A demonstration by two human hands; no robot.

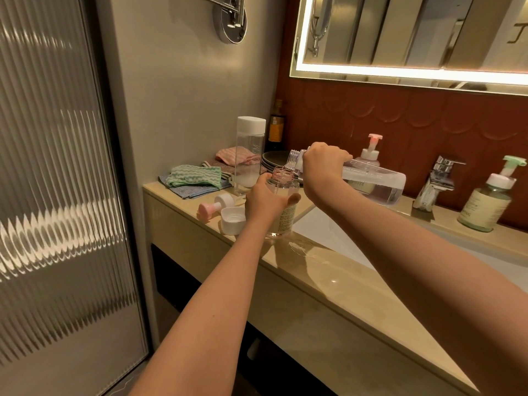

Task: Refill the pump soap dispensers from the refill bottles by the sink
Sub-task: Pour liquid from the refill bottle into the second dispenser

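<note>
Where the sink [328, 232] had its left rim: pump head [217, 205] and white cap [233, 220] lay left of it; left hand [264, 200] gripped the open dispenser [285, 212] beside it; right hand [321, 164] clasped the tilted refill bottle [374, 181] above its back corner, mouth at the dispenser's neck.

On the counter [343, 287], the pump head [217, 205] and cap [233, 221] lay left of the dispenser [287, 218]; the refill bottle [377, 182] was above it, the faucet [434, 178] farther right.

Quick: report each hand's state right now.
Left hand: closed around the open dispenser bottle, which stands on the counter.
Right hand: closed around the refill bottle, tipped with its mouth at the dispenser's neck.
</note>
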